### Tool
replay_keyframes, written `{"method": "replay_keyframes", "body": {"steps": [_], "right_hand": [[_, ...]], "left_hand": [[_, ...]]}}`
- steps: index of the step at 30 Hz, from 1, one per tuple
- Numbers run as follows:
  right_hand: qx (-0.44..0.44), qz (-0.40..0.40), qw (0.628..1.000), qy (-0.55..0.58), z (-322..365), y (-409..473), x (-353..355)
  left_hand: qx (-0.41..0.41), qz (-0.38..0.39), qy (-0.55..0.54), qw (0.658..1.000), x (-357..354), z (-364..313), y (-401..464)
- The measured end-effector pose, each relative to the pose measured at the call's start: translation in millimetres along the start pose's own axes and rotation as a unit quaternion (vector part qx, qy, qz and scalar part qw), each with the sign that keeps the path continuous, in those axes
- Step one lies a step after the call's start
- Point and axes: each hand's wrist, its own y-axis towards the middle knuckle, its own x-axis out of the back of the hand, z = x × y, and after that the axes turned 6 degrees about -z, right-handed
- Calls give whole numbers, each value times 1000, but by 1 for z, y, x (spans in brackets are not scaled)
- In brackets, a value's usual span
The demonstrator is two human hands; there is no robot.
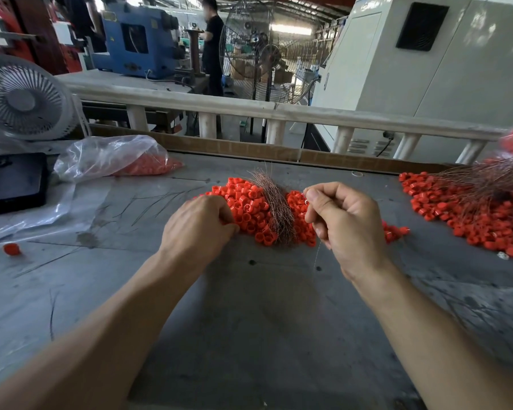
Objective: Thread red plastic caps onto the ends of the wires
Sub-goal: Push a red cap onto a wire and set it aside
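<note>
My right hand [345, 223] is curled, thumb and forefinger pinching a thin bare metal wire [317, 253] near its top end; the wire hangs down below my fist toward the grey worktable [249, 321]. A small pale ring shows at my fingertips [307, 201], can't tell what it is. My left hand [199, 229] is knuckles-up, fingers curled down into the left edge of the loose heap of small red plastic caps [249, 208]; whether it grips a cap I can't tell, fingertips hidden. The heap lies just beyond both hands, between them, touching the left one and right behind the right one. A bundle of coppery thin wires [274, 205] lies across the middle of that heap, between my two hands, touching neither. Second pile of red caps with wires tangled on it [471, 214] well off to the right. One stray red cap [11, 249] far left on the table. Clear plastic bag holding more red caps [116, 158] back left, beside a white desk fan [24, 99] and a black flat case [14, 183].
</note>
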Motion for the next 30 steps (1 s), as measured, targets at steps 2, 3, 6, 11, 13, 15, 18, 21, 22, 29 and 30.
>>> {"method": "replay_keyframes", "body": {"steps": [2, 3, 6, 11, 13, 15, 18, 21, 22, 29, 30], "right_hand": [[-2, 11, 1000, -10, -1, -1, -1], [-1, 14, 1000, -14, -2, -2, -2], [3, 21, 999, -28, -3, -2, -2], [4, 32, 999, -41, -3, -3, -3], [9, 33, 998, -45, -3, -3, -3], [21, 34, 998, -54, -3, -3, -3], [40, 48, 996, -69, -4, -3, -2], [55, 65, 993, -80, -5, -4, -2], [61, 71, 992, -88, -5, -4, -2], [92, 84, 986, -107, -5, -5, -2], [93, 85, 986, -108, -5, -5, -2]], "left_hand": [[3, 5, -5, 1000, 0, 0, 0], [3, 6, -6, 1000, 0, 0, 0], [5, -5, -21, 1000, 0, -1, 0], [-10, -32, -111, 993, 4, -6, -1], [14, -13, -203, 979, 4, -13, -3], [59, 24, -336, 940, 2, -21, -6], [91, 63, -470, 876, -1, -29, -10], [99, 82, -522, 843, -1, -32, -11], [102, 87, -533, 835, -1, -32, -11], [115, 132, -597, 783, -1, -35, -13], [115, 135, -598, 781, -2, -35, -13]]}}
